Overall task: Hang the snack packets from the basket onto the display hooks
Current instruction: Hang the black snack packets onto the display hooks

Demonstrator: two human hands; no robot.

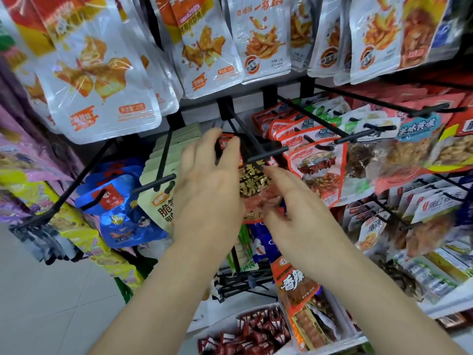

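Black-and-red foil with gold lettering: the dark snack packet (253, 185) sits between the 2 hands, its top edge up at the black hook (266, 155). The left hand (210, 180) pinches that top edge, fingertips (231, 146) curled right beside the hook's rod; they hide whether the hang hole is over the tip yet. The right hand (294, 201) lies against the packet's lower right side with bent fingers, blurred, so I cannot tell if it grips or only steadies.

Likely risk: the hole misses the tip, or the foil tears if tugged sideways, and the packet drops toward the white tray (258, 309) below the forearms. Red-orange packets (314, 165) crowd just right of the right hand, and pale green packets (163, 175) hang just left of the left hand — little room to swing. No basket is plainly visible.
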